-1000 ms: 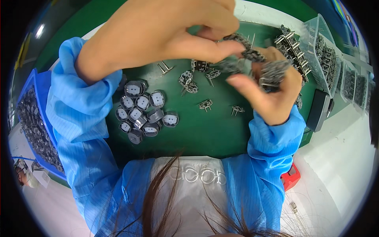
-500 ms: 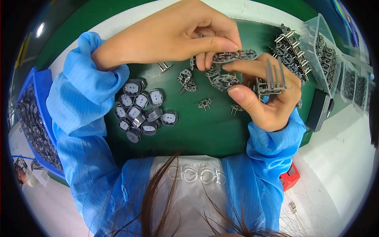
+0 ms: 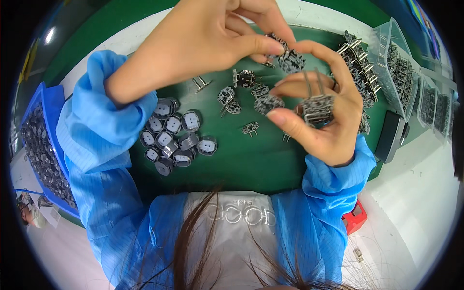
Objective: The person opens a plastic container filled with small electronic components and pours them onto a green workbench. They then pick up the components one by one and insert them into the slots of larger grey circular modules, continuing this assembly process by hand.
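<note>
At the upper centre of the frame, the left hand (image 3: 212,43) pinches a cluster of little boards (image 3: 291,61) between thumb and forefinger; its lowest board is roundish, speckled black and silvery grey. Just below and to the right, the right hand (image 3: 340,113) holds a round board (image 3: 269,104) at its thumb tip, mottled in the same way, and cradles a bunch of pinned boards (image 3: 316,110) by the palm, long thin metal pins standing up (how many boards, I cannot tell). The right forefinger reaches up close beside the left hand's cluster. Below, around the middle of the frame, loose boards (image 3: 250,127) lie on the green mat (image 3: 232,166), some with pins showing. Left of centre sits a group of dark grey caps (image 3: 173,124), many with pale faces. A heap of boards (image 3: 360,67) lies at upper right, beside a clear box (image 3: 386,43) holding more; a blue bin (image 3: 54,102) of small dark parts stands at far left.
</note>
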Tool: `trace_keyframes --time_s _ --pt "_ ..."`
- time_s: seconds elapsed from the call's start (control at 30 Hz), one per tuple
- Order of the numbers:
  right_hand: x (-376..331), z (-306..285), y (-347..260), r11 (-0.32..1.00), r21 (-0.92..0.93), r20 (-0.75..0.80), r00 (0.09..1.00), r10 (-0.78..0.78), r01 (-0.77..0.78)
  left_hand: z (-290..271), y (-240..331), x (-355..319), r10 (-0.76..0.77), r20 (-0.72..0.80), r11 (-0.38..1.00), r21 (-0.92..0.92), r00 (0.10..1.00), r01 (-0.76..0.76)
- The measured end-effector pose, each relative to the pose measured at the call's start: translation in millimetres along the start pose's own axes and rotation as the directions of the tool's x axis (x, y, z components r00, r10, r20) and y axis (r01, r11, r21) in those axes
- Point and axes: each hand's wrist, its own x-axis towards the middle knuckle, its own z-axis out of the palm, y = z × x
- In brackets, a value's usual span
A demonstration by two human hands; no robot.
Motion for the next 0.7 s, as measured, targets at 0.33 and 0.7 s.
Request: trace_keyframes --time_s 0.33,0.7 --pt "-4 26 -3 0.947 -0.32 -0.051 0.999 -0.011 -0.006 24 -1 -13 0.455 -0.012 0.752 0.541 0.891 -0.376" --pt "-14 41 -27 0.942 -0.279 -0.145 0.978 0.15 -0.186 23 -4 -14 0.408 0.035 0.743 0.568 0.912 -0.355"
